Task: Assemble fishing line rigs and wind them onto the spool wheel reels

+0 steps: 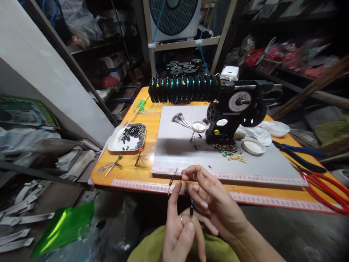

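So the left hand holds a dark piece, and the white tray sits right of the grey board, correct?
Wrong side: the head view shows the white tray left of the grey board. The left hand does hold a dark piece.

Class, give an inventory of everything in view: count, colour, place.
Orange wood-look table: one, orange, centre.
Flat grey board: one, grey, on table.
Black geared machine: one, black, on board.
White rectangular tray: one, white, table's left.
Round white dishes: two, white, on board.
Tiny multicoloured beads: uncountable, mixed, beside machine.
Red-handled scissors: one, red, table's right.
White boxed fan: one, white, background centre.
Glossy green sheet: one, green, lower left.
Bagged goods: uncountable, mixed, background right.
Small black cylindrical pieces: many, black, in tray, lower centre.
Left hand: one, bare, lower centre.
Right hand: one, bare, lower centre.
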A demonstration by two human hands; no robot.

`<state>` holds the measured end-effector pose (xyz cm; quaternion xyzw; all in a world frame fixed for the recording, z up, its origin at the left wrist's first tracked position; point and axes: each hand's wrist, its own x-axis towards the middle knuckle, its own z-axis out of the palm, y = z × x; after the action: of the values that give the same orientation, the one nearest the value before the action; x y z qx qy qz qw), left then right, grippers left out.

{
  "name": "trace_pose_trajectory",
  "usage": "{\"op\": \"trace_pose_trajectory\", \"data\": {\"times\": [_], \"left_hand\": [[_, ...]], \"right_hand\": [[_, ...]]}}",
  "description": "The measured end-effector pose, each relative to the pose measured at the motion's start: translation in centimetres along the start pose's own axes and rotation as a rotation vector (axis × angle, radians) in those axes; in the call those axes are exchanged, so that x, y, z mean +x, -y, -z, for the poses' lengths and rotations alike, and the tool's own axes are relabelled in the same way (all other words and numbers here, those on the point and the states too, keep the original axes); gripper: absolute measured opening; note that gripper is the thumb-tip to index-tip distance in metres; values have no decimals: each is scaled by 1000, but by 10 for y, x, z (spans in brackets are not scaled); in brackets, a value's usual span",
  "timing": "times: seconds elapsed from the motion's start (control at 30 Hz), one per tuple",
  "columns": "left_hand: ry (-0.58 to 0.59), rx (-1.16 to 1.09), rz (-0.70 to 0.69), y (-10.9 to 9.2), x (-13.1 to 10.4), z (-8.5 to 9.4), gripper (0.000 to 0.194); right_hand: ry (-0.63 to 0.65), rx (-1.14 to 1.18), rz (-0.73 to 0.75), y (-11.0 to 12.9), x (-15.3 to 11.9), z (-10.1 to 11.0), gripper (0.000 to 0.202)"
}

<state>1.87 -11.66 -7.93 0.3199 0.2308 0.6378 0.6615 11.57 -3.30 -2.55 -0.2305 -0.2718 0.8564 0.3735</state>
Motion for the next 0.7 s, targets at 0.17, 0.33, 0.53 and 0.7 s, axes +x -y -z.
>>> {"op": "trace_pose_trajectory", "data": {"times": [0.17, 0.33, 0.53, 0.7], "left_hand": [[-8, -16, 16, 5, -1, 1, 88], [-9, -3, 48, 9, -5, 4, 87], [-5, -27, 59, 15, -8, 1, 90], [4, -18, 33, 20, -8, -1, 87]], "right_hand": [[-49, -14, 32, 3, 4, -1, 18], [-54, 20, 16, -5, -1, 4, 20], [-48, 44, 5, -7, -7, 7, 19], [-41, 58, 1, -8, -12, 10, 18]]}}
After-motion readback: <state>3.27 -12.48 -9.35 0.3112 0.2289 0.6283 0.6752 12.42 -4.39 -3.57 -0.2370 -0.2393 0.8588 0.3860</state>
